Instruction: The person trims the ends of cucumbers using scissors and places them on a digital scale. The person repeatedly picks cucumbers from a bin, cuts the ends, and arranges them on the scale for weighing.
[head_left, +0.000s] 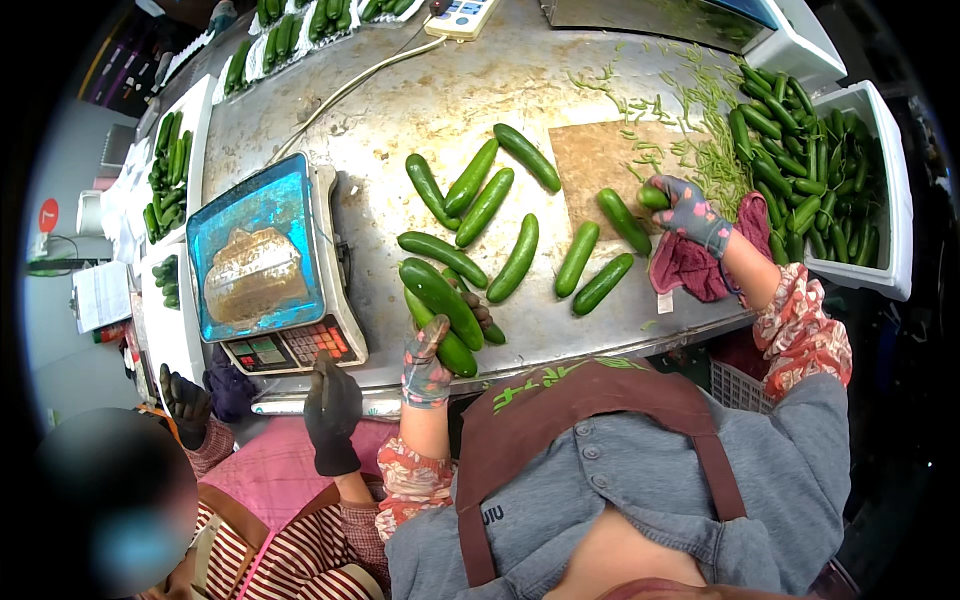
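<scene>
My left hand (429, 360), in a grey floral glove, is closed around cucumbers near the table's front edge; one large cucumber (441, 303) lies over another (453, 352) there. My right hand (686, 214), gloved alike, grips a short green cucumber (653, 198) by the brown board (600, 165), above a dark red cloth (694, 262). Between my hands several cucumbers lie loose on the metal table, among them a curved one (514, 257) and an upright one (577, 259). Dark fingertips show beneath the cucumbers at my left hand; whose they are is unclear.
A digital scale with a blue tray (304, 187) stands left. A co-worker's dark-gloved hands (332, 412) are beside it. A white foam box (896, 187) of cucumbers stands right, near green trimmings (705, 112). A power strip (461, 19), its cable and packed cucumbers (281, 39) lie at the back.
</scene>
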